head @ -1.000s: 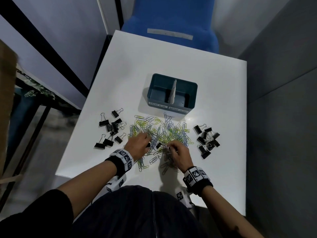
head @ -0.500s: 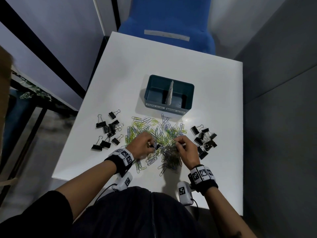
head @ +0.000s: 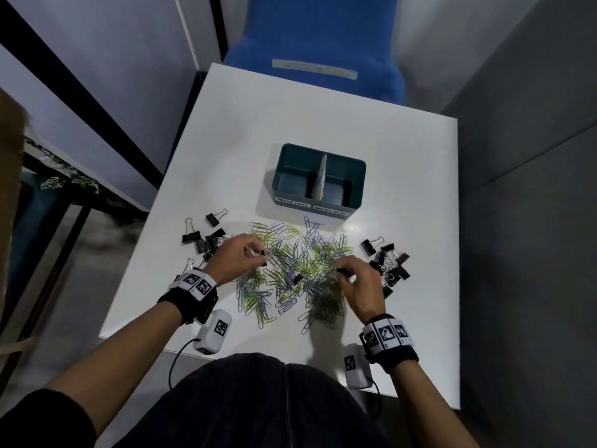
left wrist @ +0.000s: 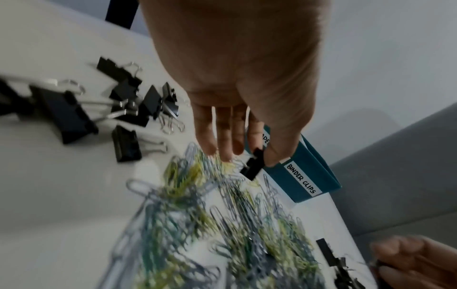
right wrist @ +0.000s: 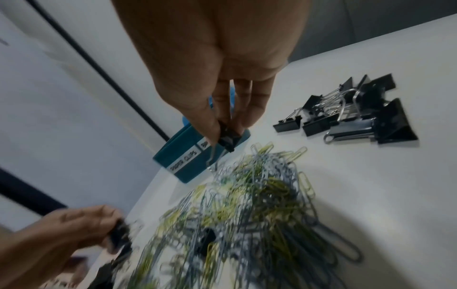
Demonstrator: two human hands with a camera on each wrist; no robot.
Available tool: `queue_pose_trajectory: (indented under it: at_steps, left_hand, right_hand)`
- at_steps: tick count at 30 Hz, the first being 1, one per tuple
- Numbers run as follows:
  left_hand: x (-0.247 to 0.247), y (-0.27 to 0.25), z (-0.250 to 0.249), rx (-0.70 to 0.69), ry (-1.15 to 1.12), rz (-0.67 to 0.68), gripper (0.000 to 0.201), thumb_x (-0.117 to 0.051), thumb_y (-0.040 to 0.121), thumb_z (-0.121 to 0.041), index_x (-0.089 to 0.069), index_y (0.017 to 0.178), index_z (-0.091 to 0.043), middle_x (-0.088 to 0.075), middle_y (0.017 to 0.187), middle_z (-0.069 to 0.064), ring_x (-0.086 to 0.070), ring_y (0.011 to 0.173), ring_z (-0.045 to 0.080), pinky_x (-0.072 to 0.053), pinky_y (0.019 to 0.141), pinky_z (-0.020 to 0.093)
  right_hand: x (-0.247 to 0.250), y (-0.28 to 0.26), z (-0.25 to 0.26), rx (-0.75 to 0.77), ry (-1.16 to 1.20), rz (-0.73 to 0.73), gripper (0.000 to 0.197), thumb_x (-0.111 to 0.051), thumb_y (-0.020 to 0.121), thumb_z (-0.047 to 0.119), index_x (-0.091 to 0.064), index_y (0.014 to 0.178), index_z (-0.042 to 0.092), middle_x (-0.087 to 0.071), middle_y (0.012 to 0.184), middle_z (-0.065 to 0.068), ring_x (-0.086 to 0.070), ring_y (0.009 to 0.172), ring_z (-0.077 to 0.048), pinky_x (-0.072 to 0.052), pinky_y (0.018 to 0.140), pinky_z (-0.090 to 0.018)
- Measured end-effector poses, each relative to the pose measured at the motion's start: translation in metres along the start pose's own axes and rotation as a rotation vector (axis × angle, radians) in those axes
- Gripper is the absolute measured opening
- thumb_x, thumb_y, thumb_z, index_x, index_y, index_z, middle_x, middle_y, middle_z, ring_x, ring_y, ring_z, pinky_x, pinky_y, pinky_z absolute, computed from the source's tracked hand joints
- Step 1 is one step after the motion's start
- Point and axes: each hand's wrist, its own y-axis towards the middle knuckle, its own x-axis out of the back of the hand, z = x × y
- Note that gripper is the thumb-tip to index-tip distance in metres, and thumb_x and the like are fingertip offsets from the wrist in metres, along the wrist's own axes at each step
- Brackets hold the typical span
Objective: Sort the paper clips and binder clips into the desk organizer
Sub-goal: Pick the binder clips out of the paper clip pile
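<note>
A heap of green and grey paper clips covers the table's middle. Behind it stands the teal desk organizer, two compartments labelled PAPER CLIPS and BINDER CLIPS. My left hand hovers over the heap's left side and pinches a small black binder clip between thumb and forefinger. My right hand is at the heap's right side and pinches another small black binder clip. A further black binder clip lies among the paper clips between my hands.
Black binder clips lie in two groups: one at the left, one at the right. The white table ends near my body. A blue chair stands beyond the far edge, with a grey partition at the right.
Both hands have lifted off the paper clip heap and moved apart, the left one to the left and the right one to the right, each now with a small binder clip.
</note>
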Motion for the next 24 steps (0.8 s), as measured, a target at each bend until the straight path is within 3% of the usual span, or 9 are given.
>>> queue_pose_trajectory:
  at_steps: [3, 5, 10, 15, 18, 20, 22, 24]
  left_hand:
    - [0.024, 0.000, 0.009, -0.006, 0.368, -0.151, 0.018, -0.073, 0.076, -0.030, -0.057, 0.082, -0.023, -0.058, 0.085, -0.010, -0.058, 0.071, 0.014, -0.045, 0.060, 0.029]
    - [0.037, 0.000, 0.017, 0.006, 0.566, -0.148, 0.019, -0.068, 0.076, -0.028, -0.051, 0.081, -0.020, -0.054, 0.080, -0.007, -0.054, 0.069, 0.020, -0.040, 0.058, 0.030]
    - [0.048, -0.003, 0.034, 0.062, 0.916, 0.030, 0.015, -0.061, 0.080, -0.021, -0.049, 0.084, -0.014, -0.058, 0.084, 0.002, -0.057, 0.076, 0.026, -0.046, 0.062, 0.036]
    - [0.039, -0.009, 0.044, 0.038, 0.957, 0.046, 0.017, -0.062, 0.081, -0.015, -0.052, 0.095, -0.012, -0.060, 0.097, 0.006, -0.058, 0.089, 0.030, -0.040, 0.060, 0.036]
    - [0.034, -0.016, 0.041, 0.008, 0.935, -0.002, 0.019, -0.059, 0.083, -0.013, -0.053, 0.100, -0.010, -0.057, 0.097, 0.008, -0.057, 0.087, 0.032, -0.036, 0.055, 0.035]
    - [0.024, -0.022, 0.039, -0.040, 0.897, 0.006, 0.015, -0.056, 0.086, -0.013, -0.053, 0.100, -0.008, -0.058, 0.093, 0.010, -0.058, 0.080, 0.034, -0.040, 0.055, 0.036]
    - [0.011, -0.030, 0.039, -0.029, 0.886, 0.074, 0.019, -0.054, 0.090, -0.021, -0.052, 0.104, -0.008, -0.060, 0.095, 0.010, -0.060, 0.080, 0.033, -0.047, 0.062, 0.037]
    - [-0.002, -0.037, 0.043, 0.017, 0.883, 0.104, 0.030, -0.054, 0.092, -0.027, -0.049, 0.115, -0.009, -0.058, 0.103, 0.011, -0.061, 0.083, 0.032, -0.043, 0.061, 0.035]
  right_hand:
    - [0.023, 0.006, -0.015, -0.064, -0.044, -0.158, 0.019, -0.068, 0.080, -0.003, -0.069, 0.093, 0.011, -0.070, 0.093, -0.004, -0.066, 0.081, -0.017, -0.051, 0.075, -0.019]
    - [0.041, 0.012, -0.029, -0.157, -0.128, -0.211, 0.019, -0.067, 0.079, -0.003, -0.070, 0.093, 0.011, -0.070, 0.094, -0.008, -0.065, 0.083, -0.024, -0.052, 0.077, -0.029]
    - [0.068, 0.020, -0.063, -0.333, -0.374, -0.061, 0.023, -0.061, 0.079, 0.001, -0.066, 0.098, 0.013, -0.066, 0.097, -0.012, -0.059, 0.089, -0.034, -0.038, 0.070, -0.030]
    - [0.065, 0.022, -0.080, -0.390, -0.422, -0.004, 0.026, -0.060, 0.079, 0.000, -0.066, 0.101, 0.012, -0.063, 0.103, -0.015, -0.058, 0.095, -0.038, -0.045, 0.075, -0.036]
    - [0.059, 0.018, -0.074, -0.273, -0.521, -0.071, 0.026, -0.062, 0.076, -0.002, -0.066, 0.101, 0.007, -0.060, 0.099, -0.019, -0.052, 0.094, -0.040, -0.046, 0.066, -0.040]
    - [0.048, 0.016, -0.058, -0.118, -0.558, -0.057, 0.026, -0.067, 0.072, -0.003, -0.066, 0.098, 0.005, -0.061, 0.096, -0.018, -0.054, 0.090, -0.038, -0.046, 0.062, -0.038]
    - [0.029, 0.014, -0.038, 0.057, -0.580, 0.055, 0.028, -0.072, 0.070, -0.002, -0.066, 0.096, 0.006, -0.063, 0.093, -0.014, -0.058, 0.083, -0.033, -0.049, 0.060, -0.034]
    - [0.002, 0.010, -0.021, 0.202, -0.594, 0.233, 0.031, -0.077, 0.070, 0.002, -0.064, 0.097, 0.008, -0.062, 0.091, -0.010, -0.060, 0.076, -0.025, -0.053, 0.057, -0.032]
